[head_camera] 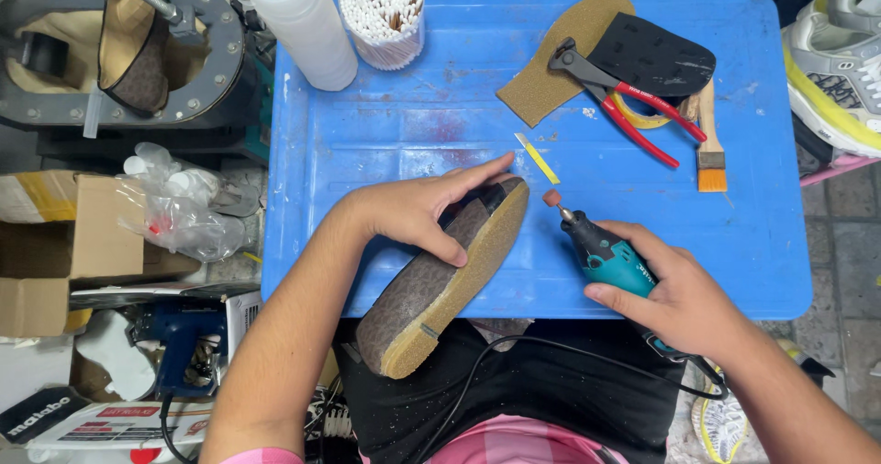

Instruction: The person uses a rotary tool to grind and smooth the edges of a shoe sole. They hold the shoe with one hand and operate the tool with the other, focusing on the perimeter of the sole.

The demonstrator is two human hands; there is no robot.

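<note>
Presently the left hand clamps the upturned shoe at the blue table edge, fingers wrapped over its side. The right hand grips the teal rotary tool — fingers closed. Shoe likely light, sole stiff, upper soft — hold mid-body.

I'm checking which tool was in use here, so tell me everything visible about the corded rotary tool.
The rotary tool is a slim, pen-like body in teal and black, apparently plastic, narrowing to a dark metal collet. A small reddish-brown grinding bit sits on a thin shaft at its tip, pointing up-left toward the shoe without touching it. The right hand grips its rear part, holding it tilted just over the blue table. A black cord runs from its back end down across the person's lap.
</note>
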